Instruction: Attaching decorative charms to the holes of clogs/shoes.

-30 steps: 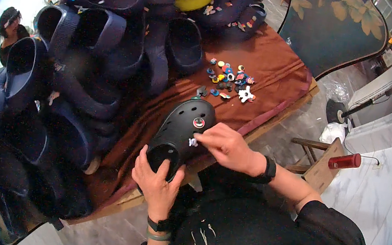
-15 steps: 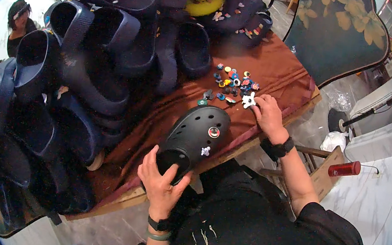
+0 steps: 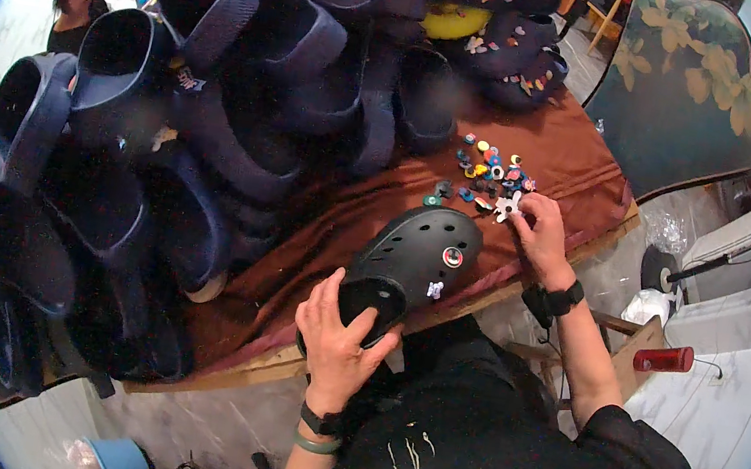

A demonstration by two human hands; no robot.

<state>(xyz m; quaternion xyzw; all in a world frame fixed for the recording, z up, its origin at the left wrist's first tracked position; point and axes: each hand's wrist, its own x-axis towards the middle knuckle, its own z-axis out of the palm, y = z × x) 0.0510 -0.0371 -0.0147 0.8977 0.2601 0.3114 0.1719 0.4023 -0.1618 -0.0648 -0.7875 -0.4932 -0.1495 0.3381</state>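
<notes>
A black clog lies on the brown cloth, its toe pointing away from me. My left hand grips its heel end, with the thumb and fingers around the opening. On the upper sit a round red, white and black charm and a small pale figure charm; several vent holes are bare. Past the toe, to the right, my right hand pinches a white, splayed-shape shoe charm between thumb and fingertips, close to the cloth. Several loose colourful charms lie just beyond it.
A tall heap of dark clogs fills the table's left and back, some with charms. The brown cloth reaches the wooden table edge. A floral-backed chair, a red cylinder, a blue bin and another person stand around.
The whole view has shifted, so the table and both hands appear further right. My left hand keeps its grip on the clog, and the white charm stays in my right fingers, slightly turned.
</notes>
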